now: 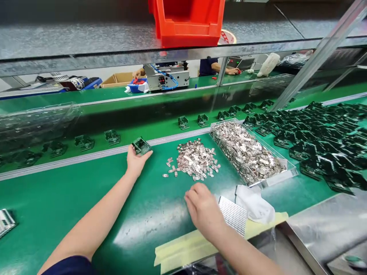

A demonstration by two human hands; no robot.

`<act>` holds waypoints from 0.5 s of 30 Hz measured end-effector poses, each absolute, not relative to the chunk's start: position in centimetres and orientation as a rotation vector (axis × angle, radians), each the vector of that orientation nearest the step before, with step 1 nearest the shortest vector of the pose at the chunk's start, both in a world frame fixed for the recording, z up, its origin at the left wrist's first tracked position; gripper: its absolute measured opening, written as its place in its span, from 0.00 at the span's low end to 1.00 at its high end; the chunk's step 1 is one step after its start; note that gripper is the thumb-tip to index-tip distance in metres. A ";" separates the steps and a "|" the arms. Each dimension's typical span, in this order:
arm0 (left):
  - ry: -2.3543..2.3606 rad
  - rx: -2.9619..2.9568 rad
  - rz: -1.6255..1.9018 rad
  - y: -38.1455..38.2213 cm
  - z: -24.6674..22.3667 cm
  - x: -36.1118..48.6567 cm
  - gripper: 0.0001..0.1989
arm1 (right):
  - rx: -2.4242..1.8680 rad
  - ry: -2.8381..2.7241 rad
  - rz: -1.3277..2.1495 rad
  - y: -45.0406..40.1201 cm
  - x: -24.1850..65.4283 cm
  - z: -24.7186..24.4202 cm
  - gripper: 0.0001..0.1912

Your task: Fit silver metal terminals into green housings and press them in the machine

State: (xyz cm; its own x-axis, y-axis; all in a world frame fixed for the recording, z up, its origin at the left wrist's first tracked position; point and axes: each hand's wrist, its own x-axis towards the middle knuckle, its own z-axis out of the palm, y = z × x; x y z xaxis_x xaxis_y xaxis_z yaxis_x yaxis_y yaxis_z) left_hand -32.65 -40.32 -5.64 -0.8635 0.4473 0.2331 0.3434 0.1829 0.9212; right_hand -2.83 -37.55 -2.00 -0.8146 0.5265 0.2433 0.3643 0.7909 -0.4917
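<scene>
My left hand (137, 160) holds a small green circuit board (141, 146) up on its fingertips, close to the metal strip along the green bench mat (57, 191). To its right lies a loose pile of small silvery metal pieces (195, 159). My right hand (203, 209) rests curled on the mat below that pile, beside a white cloth (254, 204) and a gridded metal-looking sheet (233, 215). Whether those fingers pinch something small is hidden by the back of the hand. A transparent tray (246, 152) heaped with similar metal pieces stands further right.
Many green circuit boards (323, 149) crowd the right side, and more sit in a row on a raised green belt (126, 133). Yellow tape (200, 240) edges the bench. A red plastic bin (187, 23) sits overhead. Beyond, a co-worker's arm (226, 70) reaches near a machine (166, 78).
</scene>
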 end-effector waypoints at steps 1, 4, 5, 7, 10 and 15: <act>2.216 0.810 1.792 -40.7 -5.9 -30.0 0.31 | -0.698 -2.405 0.750 -37.1 -1.8 -1.9 0.08; 1.682 0.799 1.740 -41.8 -5.7 -21.9 0.29 | -0.856 -1.862 1.205 -36.3 1.5 -1.9 0.08; 1.504 0.779 1.705 -42.0 -5.3 -19.4 0.29 | -0.916 -1.714 1.334 -36.3 2.5 -1.9 0.09; 1.251 0.762 1.622 -42.1 -4.6 -15.2 0.27 | -0.988 -1.493 1.514 -36.5 4.2 -2.0 0.12; 1.041 0.820 1.517 -41.9 -4.1 -11.0 0.26 | -1.029 -1.389 1.533 -37.3 6.0 -2.1 0.12; 0.977 0.973 1.488 -41.9 -4.8 -8.7 0.26 | -1.076 -1.542 1.228 -38.6 7.0 -2.0 0.09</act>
State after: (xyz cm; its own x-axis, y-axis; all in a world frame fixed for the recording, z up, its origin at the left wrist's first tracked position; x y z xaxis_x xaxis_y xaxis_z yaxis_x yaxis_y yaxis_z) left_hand -8.66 -41.93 -4.80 -0.1108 0.9910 0.0752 -0.3248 -0.1077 0.9396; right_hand 7.02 -38.60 -2.03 -0.2518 0.9614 0.1107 0.1077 0.1416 -0.9841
